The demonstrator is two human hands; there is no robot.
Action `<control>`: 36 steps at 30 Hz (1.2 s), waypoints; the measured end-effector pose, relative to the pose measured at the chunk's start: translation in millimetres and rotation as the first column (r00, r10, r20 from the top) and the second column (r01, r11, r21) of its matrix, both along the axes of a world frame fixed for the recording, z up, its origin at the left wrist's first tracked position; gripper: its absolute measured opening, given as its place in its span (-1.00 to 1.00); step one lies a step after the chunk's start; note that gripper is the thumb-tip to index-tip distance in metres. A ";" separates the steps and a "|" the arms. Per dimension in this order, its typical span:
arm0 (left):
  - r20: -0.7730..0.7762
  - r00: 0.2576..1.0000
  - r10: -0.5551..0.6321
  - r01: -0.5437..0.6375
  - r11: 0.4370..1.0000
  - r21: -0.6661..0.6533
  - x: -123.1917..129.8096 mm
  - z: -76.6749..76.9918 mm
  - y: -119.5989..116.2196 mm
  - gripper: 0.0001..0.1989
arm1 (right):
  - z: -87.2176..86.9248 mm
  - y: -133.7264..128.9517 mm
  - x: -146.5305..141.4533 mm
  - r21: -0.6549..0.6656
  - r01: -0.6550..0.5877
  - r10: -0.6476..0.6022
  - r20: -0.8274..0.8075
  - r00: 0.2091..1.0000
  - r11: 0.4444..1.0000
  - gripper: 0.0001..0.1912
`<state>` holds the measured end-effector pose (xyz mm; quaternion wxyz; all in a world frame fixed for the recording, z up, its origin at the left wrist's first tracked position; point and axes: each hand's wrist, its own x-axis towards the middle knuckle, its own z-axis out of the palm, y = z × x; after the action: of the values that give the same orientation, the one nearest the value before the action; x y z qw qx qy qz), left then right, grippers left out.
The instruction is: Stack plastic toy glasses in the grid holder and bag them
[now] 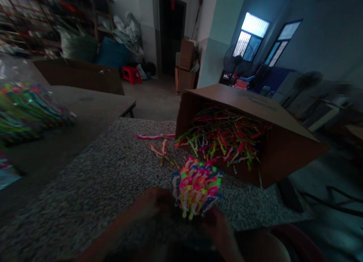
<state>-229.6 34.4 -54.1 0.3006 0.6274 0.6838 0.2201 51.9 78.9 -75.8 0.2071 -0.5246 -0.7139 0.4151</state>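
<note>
Hands (160, 199) flank the multicoloured bundle (197, 187) near the open carton (289, 150); I cannot tell whether they grip

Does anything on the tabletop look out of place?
Slightly: a pink-and-white strip and an orange-and-white V-shaped piece lie loose on the speckled grey stone tabletop, left of the brown cardboard box. They look stray because similar colourful pieces are heaped in that box or gathered in the dense multicoloured bundle.

No text or number can be read. On the upper side of the cardboard box (241, 93) are faint dark marks (259, 99), too blurred for reading.
</note>
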 end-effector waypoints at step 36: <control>0.893 0.238 0.382 -0.606 0.777 -0.171 5.7 9.9 -8.8 -0.67 | 53.2 78.5 35.6 0.035 0.180 -0.172 -0.168 0.971 0.983 -0.69</control>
<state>-224.0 25.6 -44.2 0.4608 0.1878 0.5492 0.6714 87.5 157.4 -22.6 0.3142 -0.5445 -0.6552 0.4189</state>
